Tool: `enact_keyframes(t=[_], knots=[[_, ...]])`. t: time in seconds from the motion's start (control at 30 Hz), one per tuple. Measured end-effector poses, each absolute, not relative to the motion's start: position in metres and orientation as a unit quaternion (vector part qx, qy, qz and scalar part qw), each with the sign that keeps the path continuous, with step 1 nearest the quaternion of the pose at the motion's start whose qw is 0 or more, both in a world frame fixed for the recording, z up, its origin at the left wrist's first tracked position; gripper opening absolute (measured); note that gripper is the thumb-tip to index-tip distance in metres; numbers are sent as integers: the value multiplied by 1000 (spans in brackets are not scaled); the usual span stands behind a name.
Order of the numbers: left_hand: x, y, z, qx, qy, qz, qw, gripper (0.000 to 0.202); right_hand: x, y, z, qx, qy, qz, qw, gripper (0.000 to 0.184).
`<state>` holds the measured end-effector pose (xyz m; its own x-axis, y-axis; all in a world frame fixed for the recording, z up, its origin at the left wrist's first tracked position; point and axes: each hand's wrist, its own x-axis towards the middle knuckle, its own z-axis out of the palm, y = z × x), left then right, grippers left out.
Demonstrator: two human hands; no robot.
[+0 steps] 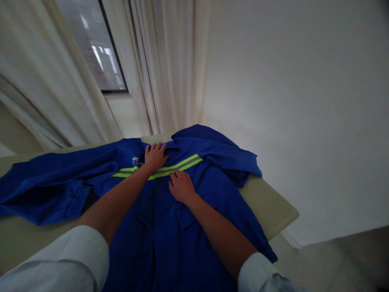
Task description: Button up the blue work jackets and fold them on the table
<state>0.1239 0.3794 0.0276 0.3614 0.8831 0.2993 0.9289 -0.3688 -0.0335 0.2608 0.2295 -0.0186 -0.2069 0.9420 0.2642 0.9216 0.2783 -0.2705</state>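
A blue work jacket with a yellow-green and grey reflective band across its chest lies spread out, front side up. My left hand rests on the upper chest near the collar, its fingers spread over the cloth. Just below the band, my right hand lies on the front with its fingers stretched out, touching the band's lower edge. A white printed mark shows to the left of my left hand. The left-side sleeve stretches out with folds; the right-side sleeve is bunched up.
Under the jacket is a pale green-beige table, whose rounded corner juts out at the right. Cream curtains and a dark-framed window stand behind it. A plain wall rises on the right above a grey floor.
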Motion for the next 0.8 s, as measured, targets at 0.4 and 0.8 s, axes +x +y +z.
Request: enact_keyframes(t=[0.4,0.8], knots=[[69,441,67,-709,-671,-216,1,44,260,229,-21,-598,-776,26,198,39],[18,424,53,-872,-489,2,36,44,260,230,-18,-601,-773,33,199,39]])
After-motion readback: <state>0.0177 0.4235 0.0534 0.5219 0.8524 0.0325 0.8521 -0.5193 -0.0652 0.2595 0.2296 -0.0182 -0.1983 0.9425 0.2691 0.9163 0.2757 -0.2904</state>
